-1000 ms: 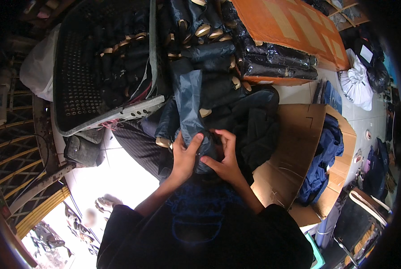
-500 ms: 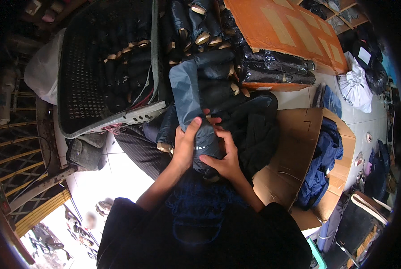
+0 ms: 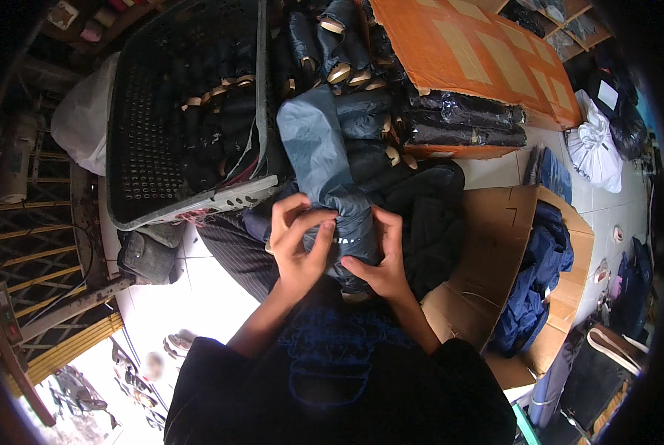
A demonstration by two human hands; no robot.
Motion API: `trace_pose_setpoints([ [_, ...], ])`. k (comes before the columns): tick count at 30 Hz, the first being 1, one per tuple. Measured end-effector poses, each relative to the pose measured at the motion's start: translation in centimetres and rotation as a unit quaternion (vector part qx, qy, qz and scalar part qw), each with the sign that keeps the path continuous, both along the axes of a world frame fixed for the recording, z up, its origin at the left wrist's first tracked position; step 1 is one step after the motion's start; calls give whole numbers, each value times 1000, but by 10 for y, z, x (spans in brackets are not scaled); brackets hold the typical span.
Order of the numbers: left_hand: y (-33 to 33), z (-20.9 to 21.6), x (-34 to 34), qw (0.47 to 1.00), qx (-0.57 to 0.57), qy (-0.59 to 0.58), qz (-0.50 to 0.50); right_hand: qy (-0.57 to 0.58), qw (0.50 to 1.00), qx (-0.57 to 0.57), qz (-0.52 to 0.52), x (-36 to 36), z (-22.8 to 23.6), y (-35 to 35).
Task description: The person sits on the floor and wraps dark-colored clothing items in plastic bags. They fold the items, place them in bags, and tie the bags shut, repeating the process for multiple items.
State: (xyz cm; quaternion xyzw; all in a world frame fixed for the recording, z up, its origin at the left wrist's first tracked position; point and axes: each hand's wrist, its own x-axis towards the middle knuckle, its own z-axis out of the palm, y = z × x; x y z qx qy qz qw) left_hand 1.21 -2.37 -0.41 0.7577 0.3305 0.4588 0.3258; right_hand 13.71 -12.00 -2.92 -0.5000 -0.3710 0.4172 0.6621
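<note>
A long grey-blue bundle of thin, shiny fabric (image 3: pixel 313 141), with pale lettering near its lower end, lies upright before my chest. My right hand (image 3: pixel 384 259) wraps round its lower right side, thumb pressed on the front and fingers behind it. At its left edge my left hand (image 3: pixel 296 241) has its fingers curled, thumb and forefinger pinched together against the fabric. The bundle's upper part is loose and wide; the lower part is rolled tighter. Just beyond it lie several dark rolled bundles (image 3: pixel 367 102) with beige ends.
A dark perforated plastic basket (image 3: pixel 143 185) of similar rolls stands at the left. An orange taped carton (image 3: pixel 495 55) and plastic-wrapped dark packs (image 3: pixel 465 133) are at the far right. Nearer on the right, an opened cardboard box (image 3: pixel 488 252) holds navy cloth (image 3: pixel 528 297). Black cloth (image 3: pixel 432 215) lies beside my right hand.
My left hand has let go its wrap round the bundle and shifted left, fingers now curled into a pinch at its edge. The bundle's upper part looks wider. My right hand still grips it.
</note>
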Motion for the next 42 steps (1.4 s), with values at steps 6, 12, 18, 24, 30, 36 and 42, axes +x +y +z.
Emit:
trace_pose_setpoints([
  [6,7,7,4,967,-199,-105,-119,-53,995,78,-18,7,1,9],
  [12,15,12,7,979,-159,-58,-115,-56,995,78,-18,15,2,8],
  [18,-8,8,15,999,30,9,36,-57,995,68,-38,8,-6,7],
  [24,-8,-15,2,892,-329,-302,-71,-95,991,84,-45,8,-4,4],
  [30,22,5,9,706,-612,-300,-193,-191,978,73,28,5,10,1],
  [36,48,14,2,900,-392,-118,-147,-203,976,68,47,19,10,1],
  [42,52,-1,5,983,-150,-4,-107,-175,983,41,39,34,7,-1],
])
